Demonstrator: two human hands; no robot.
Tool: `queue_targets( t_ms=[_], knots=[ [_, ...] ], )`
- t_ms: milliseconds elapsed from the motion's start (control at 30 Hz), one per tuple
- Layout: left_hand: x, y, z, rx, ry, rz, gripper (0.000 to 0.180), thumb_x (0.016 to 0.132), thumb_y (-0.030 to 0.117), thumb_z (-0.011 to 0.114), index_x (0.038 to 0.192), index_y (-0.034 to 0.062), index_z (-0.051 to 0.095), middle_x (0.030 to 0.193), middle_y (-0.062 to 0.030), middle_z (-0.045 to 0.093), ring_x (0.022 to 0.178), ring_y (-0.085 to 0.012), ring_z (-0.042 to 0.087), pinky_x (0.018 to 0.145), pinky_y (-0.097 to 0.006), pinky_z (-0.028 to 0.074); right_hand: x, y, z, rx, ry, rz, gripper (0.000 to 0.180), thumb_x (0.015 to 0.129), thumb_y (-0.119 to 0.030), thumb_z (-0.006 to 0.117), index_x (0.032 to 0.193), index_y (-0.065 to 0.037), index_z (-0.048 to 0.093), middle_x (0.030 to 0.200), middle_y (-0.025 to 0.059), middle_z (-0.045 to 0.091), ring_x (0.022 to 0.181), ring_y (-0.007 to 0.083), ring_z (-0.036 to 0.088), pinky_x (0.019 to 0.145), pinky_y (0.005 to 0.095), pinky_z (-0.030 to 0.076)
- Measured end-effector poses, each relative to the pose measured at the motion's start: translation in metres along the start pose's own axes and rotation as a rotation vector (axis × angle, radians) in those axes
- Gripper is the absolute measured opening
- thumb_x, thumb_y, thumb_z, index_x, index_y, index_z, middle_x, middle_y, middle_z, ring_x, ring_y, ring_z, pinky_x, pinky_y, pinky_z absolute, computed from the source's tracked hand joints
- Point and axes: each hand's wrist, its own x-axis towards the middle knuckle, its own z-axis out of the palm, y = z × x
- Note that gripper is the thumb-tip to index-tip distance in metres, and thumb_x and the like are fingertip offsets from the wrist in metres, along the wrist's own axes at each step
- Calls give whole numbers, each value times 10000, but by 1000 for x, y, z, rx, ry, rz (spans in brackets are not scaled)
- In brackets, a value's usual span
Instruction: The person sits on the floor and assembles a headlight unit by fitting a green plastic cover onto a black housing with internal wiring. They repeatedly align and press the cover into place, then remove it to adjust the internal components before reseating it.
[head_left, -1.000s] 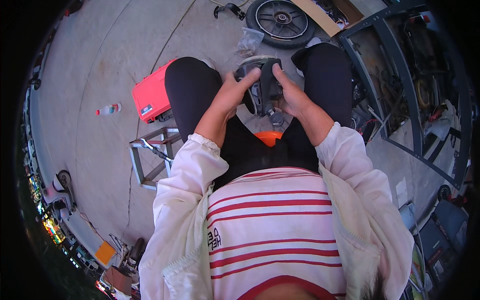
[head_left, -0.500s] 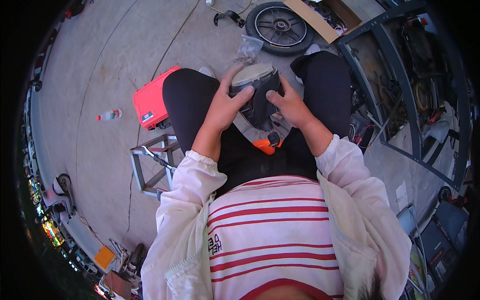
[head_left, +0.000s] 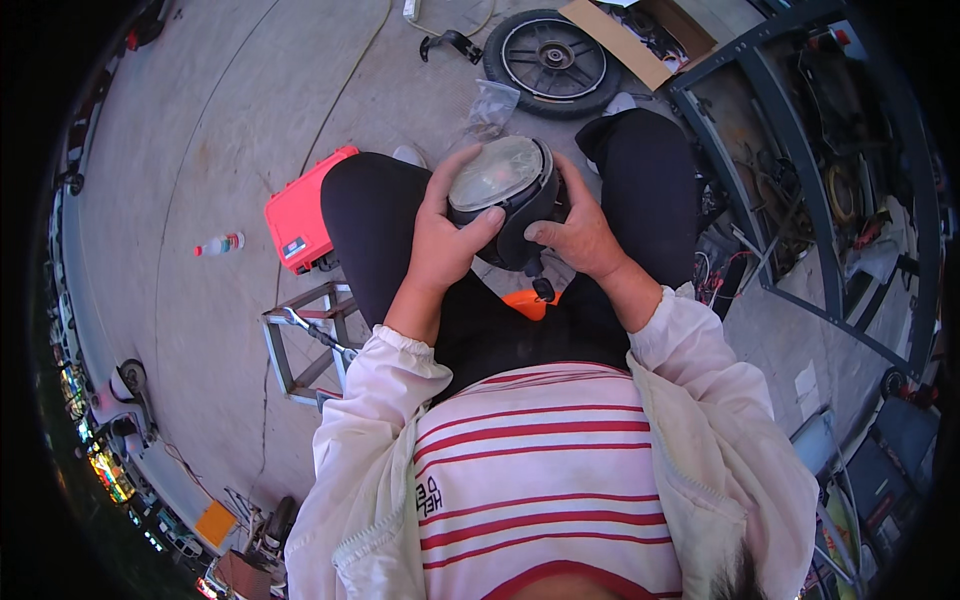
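Observation:
Between my knees I hold a round black headlight [head_left: 497, 172] with a cloudy clear lens, its lens tilted upward. My left hand [head_left: 449, 222] grips its left side, thumb on the black housing and fingers round the rim. On the other side my right hand [head_left: 583, 228] wraps the housing, its thumb pressed near the lower part. A short black stub with a knob [head_left: 543, 289] hangs from the underside. Below it an orange object [head_left: 524, 304] shows between my thighs, partly hidden.
A red hard case [head_left: 300, 215] lies by my left knee, near a metal frame stool [head_left: 290, 350] with a wrench on it. A plastic bottle [head_left: 220, 244] lies farther left. Ahead are a wheel [head_left: 553, 62], a plastic bag [head_left: 491, 106] and a cardboard box [head_left: 625, 45]. A dark metal rack [head_left: 800, 285] stands right.
The headlight has tipped so that its lens now faces up toward me more. Both hands have turned with it and keep their hold.

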Motion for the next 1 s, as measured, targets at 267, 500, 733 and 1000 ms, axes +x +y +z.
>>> queue_targets(
  t_ms=[267, 500, 733, 1000],
  knots=[
    [0, 2, -2, 2, 2, 24, 743, 761, 269, 785, 1389, 9, 487, 1313, -136, 566, 1219, -237, 544, 1057, -352, 406, -2, -4, 1, 57, 9, 1, 1141, 636, -422, 926, 1496, -22, 291, 1389, 175, 468, 1257, 267, 500, 1051, 380, 436],
    [-3, 5, -1, -50, 4, -28, 924, 697, 340, 850, 1441, 8, 416, 1330, -155, 545, 1247, -256, 528, 1068, -358, 403, -3, -3, 1, 64, -1, 5, 1118, 675, -411, 907, 1511, -31, 269, 1402, 173, 454, 1295, 274, 463, 1082, 387, 400],
    [-5, 1, -1, -70, -29, 6, 1226, 564, 352, 944, 1517, -2, 257, 1435, -190, 435, 1320, -283, 465, 1092, -373, 388, -2, 7, -2, 225, 10, 1, 1127, 704, -460, 882, 1510, 2, 244, 1425, 166, 437, 1329, 257, 428, 1118, 368, 347],
    [-8, 7, -3, -79, -60, -49, 1013, 681, 261, 888, 1490, 4, 334, 1384, -186, 501, 1273, -262, 512, 1069, -363, 415, -2, 9, -2, 174, -18, -14, 1141, 708, -501, 867, 1508, 21, 242, 1436, 177, 435, 1343, 264, 419, 1122, 368, 338]
  ],
)
